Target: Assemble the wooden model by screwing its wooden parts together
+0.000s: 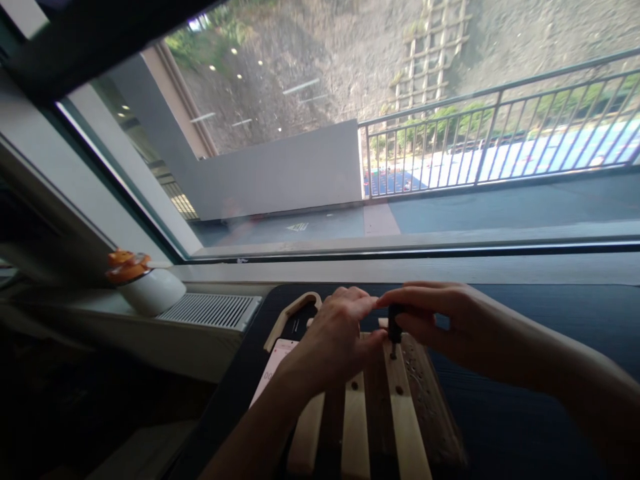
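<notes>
A small black-handled screwdriver [395, 323] stands upright in my right hand [440, 310], pinched between thumb and fingers. Its tip meets a screw near the far end of the right pale wooden slat [410, 427]. My left hand [340, 327] reaches over the slats from the left, thumb and index finger apart, the fingertips close to the screwdriver and my right index finger. Beside that slat run a middle slat [355, 427] and a left slat [306, 437]. A dark brown wooden board [433, 407] with small marks lies at the right. My left hand hides the slats' far ends.
A phone [273, 363] and a curved pale wooden piece [287, 317] lie left of my left hand on the dark table [525, 320]. A white bottle with an orange top [150, 290] stands by a vent grille [210, 311]. The window ledge [450, 272] borders the table's far edge.
</notes>
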Demonstrator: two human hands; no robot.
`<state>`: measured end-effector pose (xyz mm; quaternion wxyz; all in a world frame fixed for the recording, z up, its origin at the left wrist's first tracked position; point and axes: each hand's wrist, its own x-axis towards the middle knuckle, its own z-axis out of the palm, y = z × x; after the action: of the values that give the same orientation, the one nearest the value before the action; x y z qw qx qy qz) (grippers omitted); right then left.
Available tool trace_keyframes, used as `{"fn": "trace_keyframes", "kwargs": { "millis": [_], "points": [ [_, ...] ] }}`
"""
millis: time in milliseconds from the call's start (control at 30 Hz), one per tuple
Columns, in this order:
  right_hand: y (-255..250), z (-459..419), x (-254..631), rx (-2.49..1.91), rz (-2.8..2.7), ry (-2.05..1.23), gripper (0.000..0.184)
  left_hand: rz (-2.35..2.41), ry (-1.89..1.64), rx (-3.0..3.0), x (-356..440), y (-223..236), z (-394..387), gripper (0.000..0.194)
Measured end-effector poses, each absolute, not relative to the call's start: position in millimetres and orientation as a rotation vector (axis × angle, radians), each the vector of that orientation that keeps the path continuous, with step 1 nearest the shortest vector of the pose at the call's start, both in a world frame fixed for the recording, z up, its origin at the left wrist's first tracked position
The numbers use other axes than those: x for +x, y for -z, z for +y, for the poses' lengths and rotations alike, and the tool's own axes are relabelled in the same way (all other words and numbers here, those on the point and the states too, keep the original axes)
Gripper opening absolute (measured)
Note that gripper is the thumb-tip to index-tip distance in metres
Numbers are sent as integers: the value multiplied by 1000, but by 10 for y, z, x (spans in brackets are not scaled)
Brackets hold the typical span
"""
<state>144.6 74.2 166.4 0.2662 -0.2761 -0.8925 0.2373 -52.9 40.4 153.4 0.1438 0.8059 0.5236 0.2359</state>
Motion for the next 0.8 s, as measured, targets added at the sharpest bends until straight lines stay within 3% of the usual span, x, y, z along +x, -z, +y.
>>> {"fn": "trace_keyframes", "kwargs": {
  "millis": [67,167,800],
  "points": [
    [-1642,749,1445,-736,-2408,-635,29,1340,-634,2358,-545,-1470,444,34],
    [-1610,760,1433,-726,-2418,-621,26,1176,-523,2303,-569,-1417,479,29],
    [-1597,770,1423,-920,-2412,-461,20,1064,-592,2248,-569,-1427,485,22]
  ]
}}
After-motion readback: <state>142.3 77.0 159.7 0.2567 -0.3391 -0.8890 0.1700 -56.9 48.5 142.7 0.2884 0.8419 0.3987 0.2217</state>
